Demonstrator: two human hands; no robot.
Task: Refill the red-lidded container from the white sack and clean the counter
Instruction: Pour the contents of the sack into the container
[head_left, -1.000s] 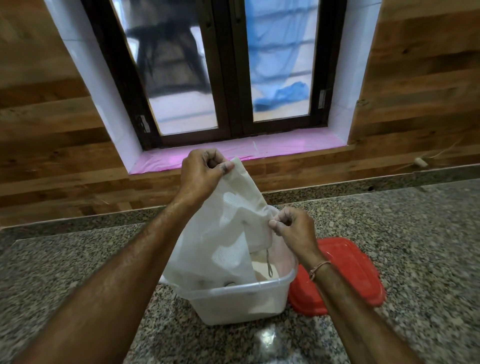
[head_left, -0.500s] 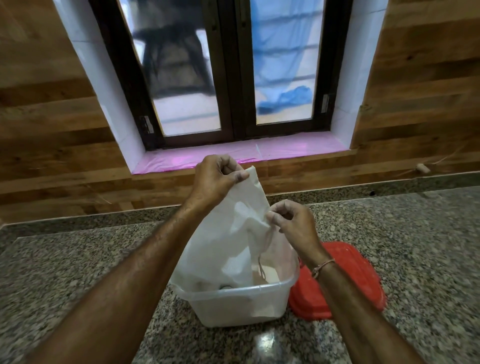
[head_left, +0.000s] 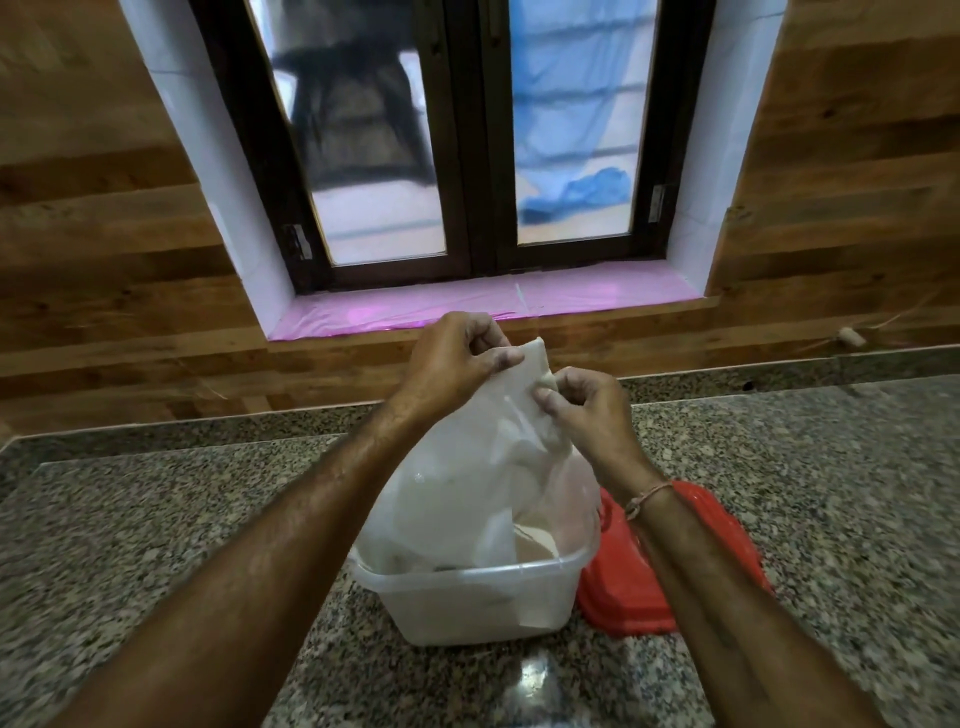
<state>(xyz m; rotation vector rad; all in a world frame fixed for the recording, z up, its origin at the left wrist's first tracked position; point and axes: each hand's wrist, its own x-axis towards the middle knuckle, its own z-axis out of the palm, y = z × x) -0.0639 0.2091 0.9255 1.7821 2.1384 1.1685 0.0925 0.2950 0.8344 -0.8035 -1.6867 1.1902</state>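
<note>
Head view: a soft white fabric sack (head_left: 467, 483) is held upended over a clear rectangular plastic container (head_left: 470, 597) that stands on the speckled grey granite worktop (head_left: 156, 519). The sack's lower end hangs inside the container; its raised top corner is pinched by the left hand (head_left: 457, 358), thumb against fingers, and the cloth just below that corner is pinched by the right hand (head_left: 587, 410). Both hands are closed on the sack; nothing else is gripped. Pale powder or grain is seen inside the container under the sack; the fill level cannot be judged. A red plastic lid (head_left: 670, 571) lies flat on the worktop, touching or just beside the container's right side, partly hidden by the right forearm. The sack looks limp and nearly emptied, so it is judged light, floppy and easy to crease; hold is best taken at the stitched upper corners or seam, where the cloth will not slip. Shaking is judged to risk spilling contents over the rim. The container is judged stiff, bottom-heavy once filled, and best gripped by its rim with two hands.
</note>
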